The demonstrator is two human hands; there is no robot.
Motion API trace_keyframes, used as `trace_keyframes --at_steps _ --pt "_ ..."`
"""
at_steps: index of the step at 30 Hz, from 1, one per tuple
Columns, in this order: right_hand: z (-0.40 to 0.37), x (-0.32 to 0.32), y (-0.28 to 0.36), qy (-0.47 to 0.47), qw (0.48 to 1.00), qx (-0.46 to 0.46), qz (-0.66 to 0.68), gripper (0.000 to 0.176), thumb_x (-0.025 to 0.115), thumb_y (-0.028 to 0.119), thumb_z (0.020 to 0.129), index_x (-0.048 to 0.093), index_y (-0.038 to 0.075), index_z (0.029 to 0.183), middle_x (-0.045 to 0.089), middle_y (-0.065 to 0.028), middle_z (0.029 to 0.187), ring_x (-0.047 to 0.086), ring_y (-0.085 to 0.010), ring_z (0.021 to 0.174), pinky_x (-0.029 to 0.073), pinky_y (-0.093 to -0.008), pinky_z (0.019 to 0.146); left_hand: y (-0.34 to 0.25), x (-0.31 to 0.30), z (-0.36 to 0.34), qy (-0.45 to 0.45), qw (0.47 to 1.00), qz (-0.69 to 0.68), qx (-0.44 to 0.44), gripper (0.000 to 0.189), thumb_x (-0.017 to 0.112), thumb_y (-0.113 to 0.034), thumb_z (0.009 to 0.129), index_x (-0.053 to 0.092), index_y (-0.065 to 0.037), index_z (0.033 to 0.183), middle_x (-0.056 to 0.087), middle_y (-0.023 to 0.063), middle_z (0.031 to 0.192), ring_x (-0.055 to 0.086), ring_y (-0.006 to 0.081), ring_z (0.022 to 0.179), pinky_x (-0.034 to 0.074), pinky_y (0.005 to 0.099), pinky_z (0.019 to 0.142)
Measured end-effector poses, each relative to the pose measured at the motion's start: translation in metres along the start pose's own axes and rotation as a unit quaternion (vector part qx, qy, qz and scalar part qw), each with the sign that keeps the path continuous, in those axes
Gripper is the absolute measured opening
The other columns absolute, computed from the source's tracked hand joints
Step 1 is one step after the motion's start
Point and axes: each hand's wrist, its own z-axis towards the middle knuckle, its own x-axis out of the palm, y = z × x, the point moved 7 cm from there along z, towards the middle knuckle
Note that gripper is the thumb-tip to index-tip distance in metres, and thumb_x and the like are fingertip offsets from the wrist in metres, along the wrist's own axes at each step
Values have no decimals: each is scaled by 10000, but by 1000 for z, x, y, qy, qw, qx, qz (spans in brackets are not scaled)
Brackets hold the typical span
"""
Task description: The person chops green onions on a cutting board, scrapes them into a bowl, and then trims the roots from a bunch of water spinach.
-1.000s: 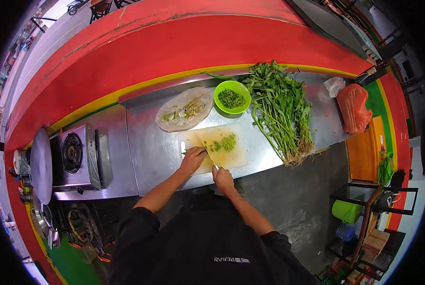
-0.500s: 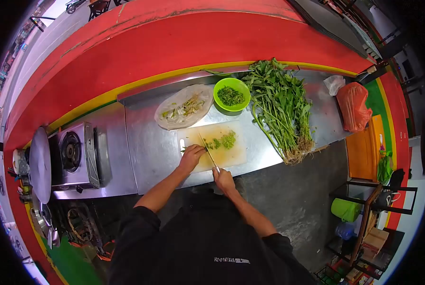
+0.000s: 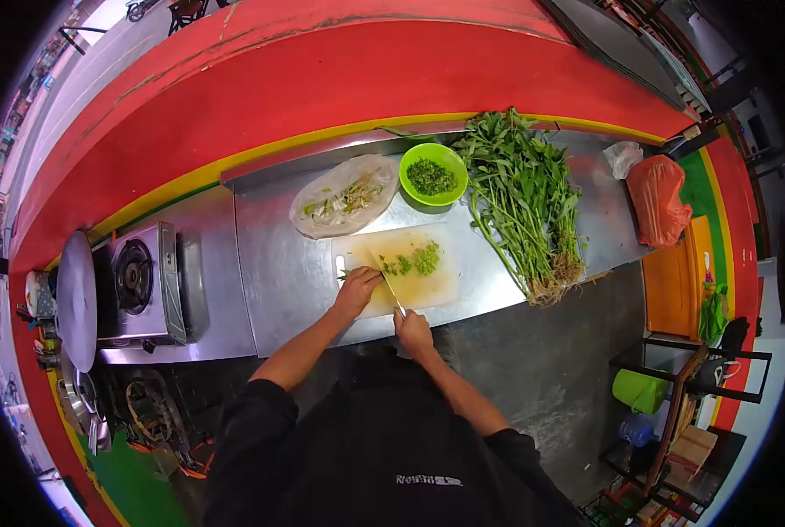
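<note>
My right hand (image 3: 414, 331) is closed round the handle of a knife (image 3: 392, 290), its blade angled across the cutting board (image 3: 436, 299). Left of the blade, my left hand (image 3: 358, 288) has its fingers bent down on the board. A bit of green stalk (image 3: 343, 274) pokes out beside those fingers; the rest of what they pinch is hidden. Chopped greens (image 3: 426, 258) lie in small heaps to the right of the knife. Behind the board stands a lime-green bowl (image 3: 434, 202) with cut leaves inside.
A clear plastic bag (image 3: 322, 230) of trimmings sits behind the board. To the right, a large bunch of leafy greens (image 3: 524, 202) with roots overhangs the steel counter's front edge. Further right is a red plastic bag (image 3: 658, 202). A gas stove (image 3: 138, 277) stands at left.
The knife blade has tilted slightly between the two frames, close to my left fingers. Both hands stay nearly in place; the whole view has shifted a little.
</note>
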Motion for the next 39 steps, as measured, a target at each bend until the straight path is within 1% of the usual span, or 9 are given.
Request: trace_keyframes --at_steps 5,8,11,14,15,26,32,34,39 --pt "8 -8 16 -2 1000 -5 -19 506 551 372 979 664 -107 863 637 -371 778 652 -528 789 526 -571 737 -2 -5 2 -9 1000 5 2 228 634 -34 777 708 -17 992 696 97 1031 645 277 968 518 393 870" --pt "3 -12 15 4 999 -6 33 507 547 372 983 663 -107 864 636 -374 779 652 -528 797 523 -571 732 4 -3 0 -16 1000 -11 -18 226 612 -37 785 722 -32 982 704 78 1032 634 255 1004 507 391 887" --pt "-3 -8 6 12 1000 -4 22 517 539 376 990 663 -109 860 634 -375 779 649 -532 791 518 -573 725 5 -6 2 -17 999 -30 -40 131 664 -49 823 736 -40 932 730 63 973 646 239 958 499 374 851" --pt "-7 -4 2 7 1000 -7 27 529 539 380 994 662 -110 837 628 -377 764 645 -537 774 514 -580 718 3 -10 5 -2 999 -28 -40 117 701 -63 830 724 -28 940 721 69 981 649 264 938 503 387 833" --pt "-7 -4 1 6 1000 -3 28 535 541 383 993 660 -110 822 625 -376 754 645 -538 765 512 -582 714 4 -10 4 -15 999 -29 -32 121 712 -65 827 727 -30 942 722 68 985 648 262 928 500 390 832" --pt "-8 -1 2 -2 999 -10 34 542 548 394 992 655 -96 789 619 -373 732 639 -543 744 511 -587 694 3 -9 4 -11 998 -29 -46 122 711 -61 826 725 -39 945 708 64 972 644 248 925 480 384 832" --pt "-2 9 0 -8 1000 -25 14 509 542 383 991 657 -88 834 627 -368 736 641 -541 734 518 -591 691 5 -6 2 -10 999 -15 -39 114 689 -71 840 733 -40 940 708 53 972 635 243 938 471 394 842" --pt "2 8 1 -12 999 -18 -24 504 539 389 987 660 -82 855 639 -363 757 647 -537 734 527 -589 691 4 -4 0 -7 999 -15 -31 118 686 -80 845 733 -42 947 706 53 973 630 242 947 468 396 847" --pt "11 2 5 -1 999 0 -44 504 547 398 981 680 -79 886 651 -356 787 658 -531 773 536 -580 716 -4 -9 0 -11 999 15 -45 133 697 -67 835 728 -50 963 687 50 1051 625 248 994 474 401 853"
